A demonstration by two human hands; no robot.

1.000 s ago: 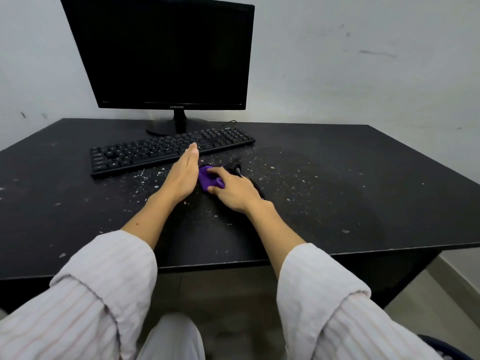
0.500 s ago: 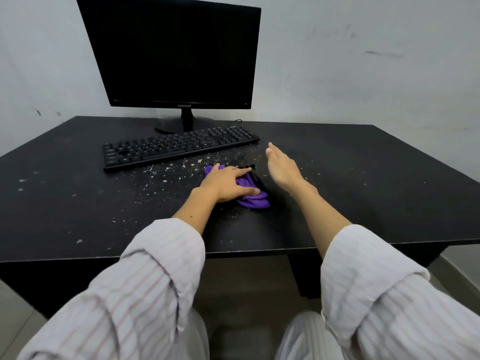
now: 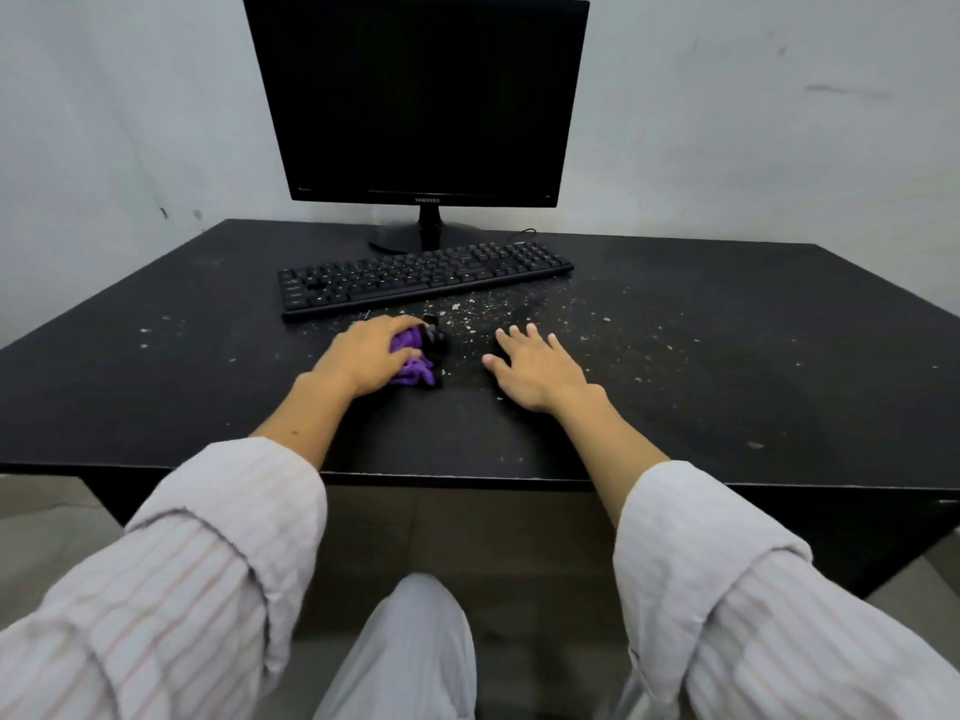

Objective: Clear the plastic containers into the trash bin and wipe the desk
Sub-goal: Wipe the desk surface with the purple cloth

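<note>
Just below the keyboard [image 3: 423, 280], left hand [image 3: 363, 358] has its fingers bunched around the purple cloth [image 3: 410, 356], wiping the surface [image 3: 156, 387]. Right hand [image 3: 535, 363] lies flat, fingers spread. Crumbs [image 3: 597, 324] toward 2 o'clock look next; no containers visible.

Both our arms reach forward, striped sleeves rolled to mid-forearm. Our left hand [image 3: 366, 356] lies knuckles up, fingers curled over a purple cloth [image 3: 410, 363] bunched beneath and just right of it. Our right hand [image 3: 537, 368], apart to the right, lies palm down, fingers straight and slightly spread.
</note>
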